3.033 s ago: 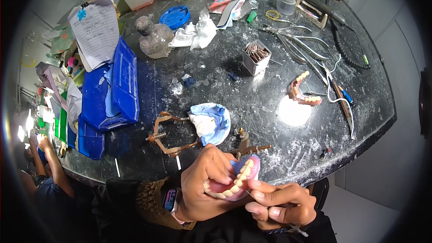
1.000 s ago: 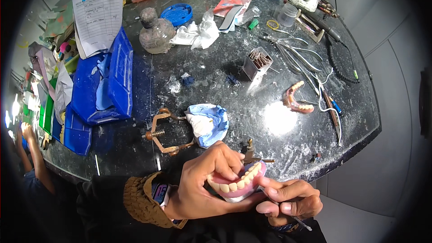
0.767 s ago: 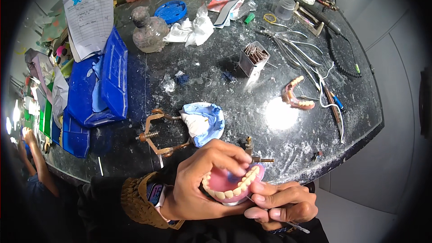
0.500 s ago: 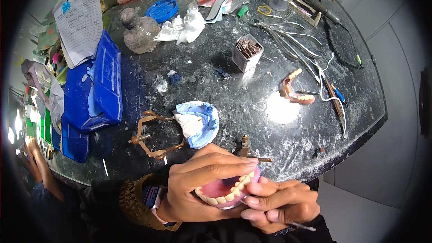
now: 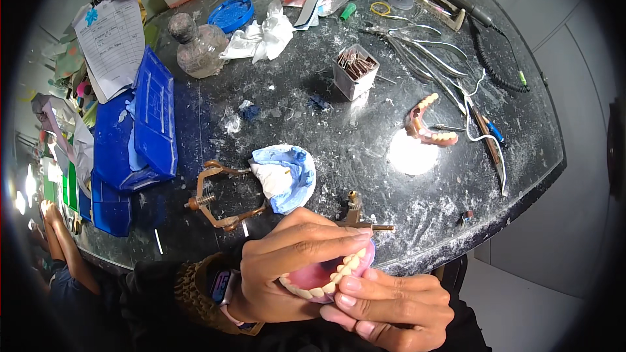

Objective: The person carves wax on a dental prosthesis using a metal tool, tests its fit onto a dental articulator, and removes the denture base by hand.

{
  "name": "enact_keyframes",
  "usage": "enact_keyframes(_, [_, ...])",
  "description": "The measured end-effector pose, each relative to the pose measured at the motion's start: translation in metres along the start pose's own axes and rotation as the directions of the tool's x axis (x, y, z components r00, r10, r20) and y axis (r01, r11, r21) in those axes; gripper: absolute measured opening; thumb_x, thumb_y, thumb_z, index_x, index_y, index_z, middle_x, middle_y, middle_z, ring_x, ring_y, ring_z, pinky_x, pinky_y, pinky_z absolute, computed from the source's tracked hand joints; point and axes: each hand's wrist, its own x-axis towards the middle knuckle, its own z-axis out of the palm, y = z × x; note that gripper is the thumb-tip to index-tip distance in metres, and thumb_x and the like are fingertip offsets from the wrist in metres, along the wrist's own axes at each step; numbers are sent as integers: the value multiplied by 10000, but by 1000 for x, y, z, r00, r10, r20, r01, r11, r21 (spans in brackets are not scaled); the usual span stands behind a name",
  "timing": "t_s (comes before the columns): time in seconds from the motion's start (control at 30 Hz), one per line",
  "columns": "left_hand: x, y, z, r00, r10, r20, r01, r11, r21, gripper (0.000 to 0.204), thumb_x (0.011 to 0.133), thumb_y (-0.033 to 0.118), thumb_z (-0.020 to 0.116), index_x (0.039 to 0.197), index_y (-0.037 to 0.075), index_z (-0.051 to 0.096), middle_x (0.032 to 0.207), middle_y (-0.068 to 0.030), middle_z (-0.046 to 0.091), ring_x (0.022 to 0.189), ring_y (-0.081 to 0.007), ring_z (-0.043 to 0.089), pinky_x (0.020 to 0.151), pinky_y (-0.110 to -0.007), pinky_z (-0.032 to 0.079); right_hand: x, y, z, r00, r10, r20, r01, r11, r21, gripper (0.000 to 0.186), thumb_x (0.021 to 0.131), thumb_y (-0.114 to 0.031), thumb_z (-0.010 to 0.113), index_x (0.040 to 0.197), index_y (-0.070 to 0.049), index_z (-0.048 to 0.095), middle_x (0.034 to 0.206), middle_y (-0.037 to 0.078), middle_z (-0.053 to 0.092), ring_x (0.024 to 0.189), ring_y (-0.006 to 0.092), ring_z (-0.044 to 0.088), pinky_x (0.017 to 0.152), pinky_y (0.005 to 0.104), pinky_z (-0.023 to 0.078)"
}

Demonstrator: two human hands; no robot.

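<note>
My left hand is wrapped round a denture with a pink base and a curved row of cream teeth. Its fingers reach over the far side. Against the denture's right front edge, my right hand presses its fingertips near the teeth, its fingers pinched together. The thin metal tool seen in that hand earlier is now hidden by the fingers. Just beyond my left hand lies a blue-and-white dental cast, touching a brass-coloured articulator frame. Another brass fitting stands beyond my fingers.
Blue bins and a clipboard of papers stand at left. A small box of burs or pins, another denture and several pliers lie farther off. Another person's arm shows at far left.
My right hand has shifted a little left and down along the denture's front edge. The thin tool's end, visible below that hand before, is out of sight. The view has shifted slightly.
</note>
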Motion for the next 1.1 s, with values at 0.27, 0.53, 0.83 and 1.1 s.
enact_keyframes(0.27, [-5,2,0,1000,5,-12,-5,1000,23,331,702,91,783,1005,14,673,949,-142,692,828,-222,650,706,-302,521,-8,-2,6,990,-138,-26,134,983,-123,233,652,158,683,656,60,472,830,296,636,833,397,682,703,437,581])
enact_keyframes(0.53, [-7,1,0,998,-66,24,67,996,-55,537,626,134,831,1105,-13,637,1086,-138,659,956,-243,624,819,-317,491,-30,9,0,980,118,-160,-104,990,97,342,622,80,808,785,-26,526,785,173,666,838,323,690,786,387,569])
enact_keyframes(0.83, [-3,0,6,996,-25,-87,29,998,48,288,710,-3,763,981,39,679,941,-118,694,787,-194,646,667,-278,518,-7,2,-16,976,186,114,-199,973,118,335,594,119,803,729,-32,537,803,182,676,881,341,676,783,414,569])
enact_keyframes(1.1, [-7,-1,-4,998,-32,55,34,998,-44,548,619,111,826,1117,-8,631,1102,-141,653,969,-238,611,822,-323,489,-5,-5,-19,970,201,139,-207,978,35,314,606,123,789,721,-30,540,796,168,683,876,336,679,788,408,567])
